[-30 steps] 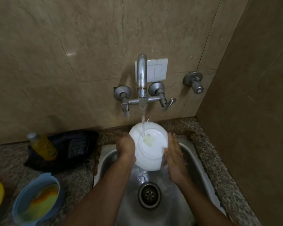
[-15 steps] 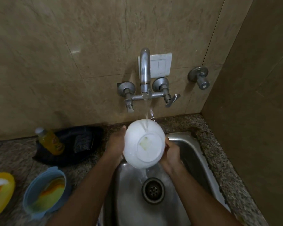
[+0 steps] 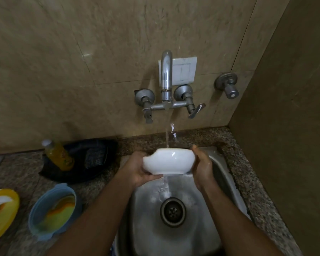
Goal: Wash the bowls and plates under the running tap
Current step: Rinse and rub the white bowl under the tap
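A white bowl (image 3: 169, 161) is held upright over the steel sink (image 3: 227, 180), right under the stream from the wall tap (image 3: 166, 78). Water falls into it and spills from its lower edge toward the drain (image 3: 173, 211). My left hand (image 3: 137, 169) grips the bowl's left side from below, fingers curled under it. My right hand (image 3: 201, 166) holds the right side, thumb up by the rim. A blue bowl (image 3: 54, 211) with orange-yellow residue and a yellow plate (image 3: 2, 211) sit on the counter at the left.
A black tray (image 3: 78, 159) behind the blue bowl carries a yellow soap bottle (image 3: 58, 155) and a dark scrubber (image 3: 95, 157). A granite counter (image 3: 255, 182) surrounds the sink. A side wall (image 3: 288, 117) closes in on the right. A second valve (image 3: 227, 85) sticks out of the back wall.
The bowl has turned from bottom-toward-me to upright, rim up under the stream. Both hands shifted with it and now hold its sides.
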A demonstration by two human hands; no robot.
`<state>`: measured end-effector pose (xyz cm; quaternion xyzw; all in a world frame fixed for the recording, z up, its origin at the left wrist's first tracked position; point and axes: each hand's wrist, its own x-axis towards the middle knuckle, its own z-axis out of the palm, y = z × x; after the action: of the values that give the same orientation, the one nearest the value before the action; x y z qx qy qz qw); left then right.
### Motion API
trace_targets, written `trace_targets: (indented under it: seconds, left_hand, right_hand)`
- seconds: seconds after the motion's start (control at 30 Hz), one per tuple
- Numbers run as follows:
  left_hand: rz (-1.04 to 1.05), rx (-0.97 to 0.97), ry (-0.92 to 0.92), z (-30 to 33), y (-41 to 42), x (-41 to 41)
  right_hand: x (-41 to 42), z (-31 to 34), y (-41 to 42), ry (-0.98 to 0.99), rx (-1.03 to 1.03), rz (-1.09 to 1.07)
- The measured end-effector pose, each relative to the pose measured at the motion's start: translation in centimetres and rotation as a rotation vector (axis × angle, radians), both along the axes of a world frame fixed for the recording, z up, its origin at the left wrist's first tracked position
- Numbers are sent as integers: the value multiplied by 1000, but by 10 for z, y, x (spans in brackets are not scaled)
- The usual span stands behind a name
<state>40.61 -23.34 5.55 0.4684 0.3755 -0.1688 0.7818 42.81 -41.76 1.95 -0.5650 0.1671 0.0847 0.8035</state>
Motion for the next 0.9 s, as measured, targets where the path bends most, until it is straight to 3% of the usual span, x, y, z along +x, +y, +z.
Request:
trace_targets:
  seconds: [0.13, 0.27, 0.4, 0.67, 0.83, 0.9]
  left_hand:
    - [15, -22, -142, -20, -10, -8]
    - [-41, -116, -319, -40, -4, -9]
    - [-79, -52, -414, -37, 6, -2]
    - [-277, 154, -212, -16, -5, 9]
    - [-325, 181, -207, -23, -18, 6]
    - [-399, 325, -217, -25, -20, 0]
  right_hand:
    - [3, -1, -3, -112, -174, 7]
    - [2, -9, -15, 88, -3, 184]
    - [-5, -15, -22, 64, 34, 234]
    - [-20, -29, -26, 11, 66, 162]
    - [-11, -21, -43, -51, -125, 54]
    - [-5, -19, -50, -101, -239, 60]
